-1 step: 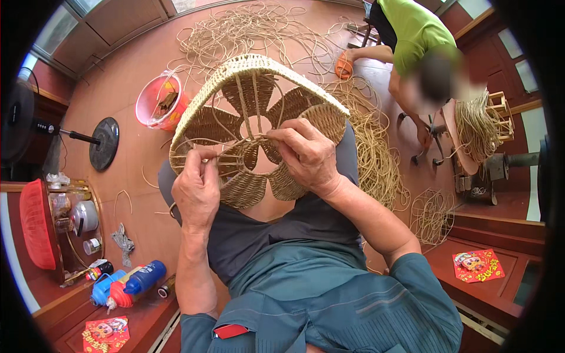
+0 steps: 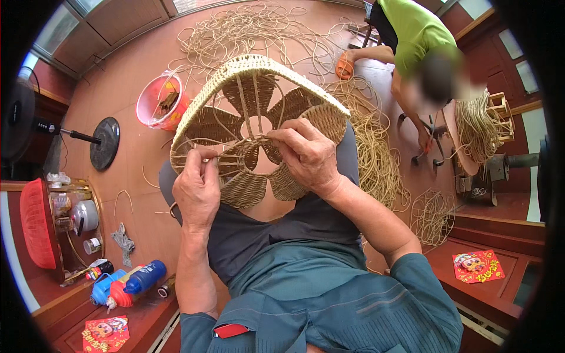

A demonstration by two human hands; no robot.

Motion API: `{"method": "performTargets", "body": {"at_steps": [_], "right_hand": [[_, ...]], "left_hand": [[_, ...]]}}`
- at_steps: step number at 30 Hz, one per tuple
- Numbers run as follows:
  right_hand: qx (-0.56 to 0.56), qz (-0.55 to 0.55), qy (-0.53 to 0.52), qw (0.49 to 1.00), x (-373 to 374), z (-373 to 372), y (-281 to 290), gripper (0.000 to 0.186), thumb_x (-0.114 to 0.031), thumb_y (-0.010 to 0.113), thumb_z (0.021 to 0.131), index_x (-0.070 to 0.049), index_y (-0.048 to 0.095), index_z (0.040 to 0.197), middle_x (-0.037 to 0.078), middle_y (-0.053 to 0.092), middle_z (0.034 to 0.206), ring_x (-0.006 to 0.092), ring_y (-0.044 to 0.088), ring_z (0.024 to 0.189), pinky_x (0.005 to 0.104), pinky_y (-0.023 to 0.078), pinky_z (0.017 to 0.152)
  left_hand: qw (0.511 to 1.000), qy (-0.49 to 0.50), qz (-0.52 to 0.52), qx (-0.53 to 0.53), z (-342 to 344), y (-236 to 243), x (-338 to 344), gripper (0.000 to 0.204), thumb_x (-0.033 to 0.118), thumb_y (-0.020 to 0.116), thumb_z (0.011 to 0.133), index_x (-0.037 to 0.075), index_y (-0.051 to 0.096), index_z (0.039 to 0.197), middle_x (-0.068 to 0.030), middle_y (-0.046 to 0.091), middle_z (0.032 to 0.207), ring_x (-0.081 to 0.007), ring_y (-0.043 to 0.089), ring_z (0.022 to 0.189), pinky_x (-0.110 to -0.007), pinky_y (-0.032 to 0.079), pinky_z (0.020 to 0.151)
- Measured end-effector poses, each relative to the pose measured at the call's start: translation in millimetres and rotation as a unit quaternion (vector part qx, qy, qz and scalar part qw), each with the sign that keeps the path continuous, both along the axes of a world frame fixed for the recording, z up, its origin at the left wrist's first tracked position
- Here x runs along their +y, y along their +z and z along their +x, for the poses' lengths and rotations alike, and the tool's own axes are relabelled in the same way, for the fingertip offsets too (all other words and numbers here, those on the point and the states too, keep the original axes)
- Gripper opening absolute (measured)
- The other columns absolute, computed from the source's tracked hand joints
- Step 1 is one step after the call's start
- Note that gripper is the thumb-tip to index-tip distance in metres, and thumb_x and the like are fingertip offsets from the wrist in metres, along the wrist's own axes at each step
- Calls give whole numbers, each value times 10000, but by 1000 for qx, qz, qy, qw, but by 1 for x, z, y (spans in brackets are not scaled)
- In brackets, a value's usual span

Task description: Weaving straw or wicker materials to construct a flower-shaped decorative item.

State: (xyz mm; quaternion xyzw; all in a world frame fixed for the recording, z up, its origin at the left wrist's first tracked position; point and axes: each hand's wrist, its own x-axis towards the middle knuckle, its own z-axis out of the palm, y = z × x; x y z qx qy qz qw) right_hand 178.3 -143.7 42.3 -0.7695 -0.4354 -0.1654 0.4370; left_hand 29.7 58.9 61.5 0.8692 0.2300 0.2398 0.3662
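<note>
A woven frame [image 2: 250, 65] with flower-like petals of twisted cord rests across my lap. Its thick pale braided rim curves along the far side, and a small ring sits amid the petals. My left hand [image 2: 196, 187], at the near left of the frame, is closed with thumb and forefinger pinching a thin cord [image 2: 231, 147]. That cord runs toward my right hand [image 2: 307, 154]. The right fingers are pinched together on the cord near the middle of the frame, over the petals. What lies under those fingertips is partly hidden.
Loose cord [image 2: 247, 32] is spread over the floor beyond, with a heap [image 2: 374, 165] to the right. A pink bucket [image 2: 144, 106] and a fan base [image 2: 105, 144] stand left. A co-worker in green [image 2: 415, 35] bends at the far right. Bottles [image 2: 145, 276] lie lower left.
</note>
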Motion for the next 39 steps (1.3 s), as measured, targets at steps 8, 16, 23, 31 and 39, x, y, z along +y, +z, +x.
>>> {"method": "performTargets", "body": {"at_steps": [8, 16, 23, 31, 39], "right_hand": [[-11, 1, -12, 1000, 3, -4, 1, 260, -22, 777, 910, -138, 781, 1144, 50, 698, 1040, 270, 739, 893, 407, 603, 734], [-74, -25, 29, 997, 13, 3, -2, 295, -37, 761, 862, -137, 764, 1140, 37, 705, 1080, 244, 747, 900, 378, 621, 746], [-54, -32, 46, 997, 17, 0, 1, 236, -56, 757, 876, -123, 750, 1102, 36, 704, 1074, 246, 752, 898, 379, 621, 749], [-99, 0, 35, 995, 43, 3, -14, 105, -176, 783, 871, -143, 688, 900, 40, 655, 1026, 234, 731, 891, 383, 607, 668], [-111, -44, -12, 993, 51, -3, -6, 165, -255, 761, 840, -130, 688, 761, 69, 622, 956, 246, 710, 857, 391, 569, 814]], "left_hand": [[998, -39, 49, 26, -13, -1, -6, 110, 58, 711, 1037, 92, 718, 1141, -145, 792, 896, -339, 797, 813, -413, 593, 718], [998, -36, 57, 0, -19, -7, -9, 127, 56, 745, 1034, 83, 717, 1155, -137, 795, 951, -330, 801, 836, -419, 603, 732], [997, -24, 77, 8, -20, -9, 0, 90, 98, 728, 1052, 79, 716, 1140, -135, 794, 954, -348, 791, 846, -435, 599, 738], [995, -20, 84, 50, -17, 1, 3, 91, 137, 694, 1088, 64, 737, 1122, -192, 781, 1018, -398, 764, 903, -481, 574, 769], [968, -12, 249, 29, 9, 19, 26, 163, 188, 672, 1123, 37, 725, 1155, -157, 763, 1003, -347, 737, 881, -432, 556, 773]]}}
